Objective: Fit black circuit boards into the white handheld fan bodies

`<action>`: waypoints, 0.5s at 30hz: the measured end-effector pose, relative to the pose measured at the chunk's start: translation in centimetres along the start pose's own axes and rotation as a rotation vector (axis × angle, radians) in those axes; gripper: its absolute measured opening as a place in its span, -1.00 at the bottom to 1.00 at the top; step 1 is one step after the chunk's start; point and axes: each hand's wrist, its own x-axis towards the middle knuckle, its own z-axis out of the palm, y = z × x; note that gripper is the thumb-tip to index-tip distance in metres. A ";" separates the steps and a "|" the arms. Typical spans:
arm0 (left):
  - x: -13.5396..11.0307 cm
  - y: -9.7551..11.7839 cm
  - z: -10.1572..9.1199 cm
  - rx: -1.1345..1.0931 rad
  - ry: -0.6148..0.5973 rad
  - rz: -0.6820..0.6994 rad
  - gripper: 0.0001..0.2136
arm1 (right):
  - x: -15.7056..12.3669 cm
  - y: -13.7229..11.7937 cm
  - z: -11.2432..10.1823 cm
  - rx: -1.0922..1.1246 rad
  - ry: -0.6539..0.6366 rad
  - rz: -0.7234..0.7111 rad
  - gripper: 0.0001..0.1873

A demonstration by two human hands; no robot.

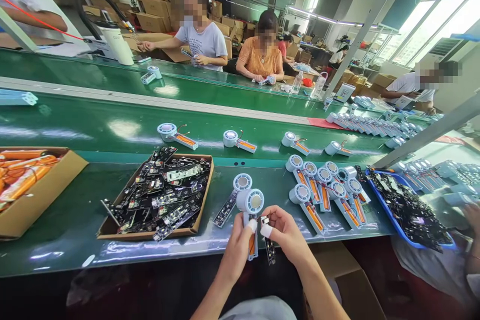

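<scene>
My left hand (240, 241) is closed around a light-blue handheld fan body (250, 201), its round head up and an orange battery showing in the open handle. Between the fingers of my right hand (281, 230) is a narrow black circuit board (270, 251), hanging down beside the handle. White covers sit on both thumbs, which are close together near the top of the handle. Whatever wire or connector lies between the fingertips is too small to make out. Just behind, another fan (225, 208) with a board in its handle lies on the bench.
A cardboard box (211, 180) of circuit boards stands left, and a box of orange batteries (56, 192) farther left. Several fan bodies (324, 175) cluster right, beside a blue tray (378, 200) of boards. More fans (240, 140) lie on the green belt (112, 120). Co-workers (262, 55) sit opposite.
</scene>
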 end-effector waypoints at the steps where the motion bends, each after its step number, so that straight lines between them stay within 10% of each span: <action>1: 0.0 0.1 0.0 0.029 0.023 -0.010 -0.67 | 0.0 0.0 0.1 -0.036 0.013 -0.008 -0.67; 8: -0.2 0.6 -0.4 0.192 0.123 0.109 -0.62 | -0.4 -1.5 0.5 -0.966 0.126 -0.162 -0.78; 12: -0.1 1.2 -0.8 0.219 0.124 0.119 -0.65 | -0.8 -4.3 0.2 -1.477 -0.199 -0.171 -0.82; 15: -0.2 1.8 -1.2 0.143 0.014 0.057 -0.68 | -0.7 -5.4 0.0 -1.393 -0.483 -0.218 -0.83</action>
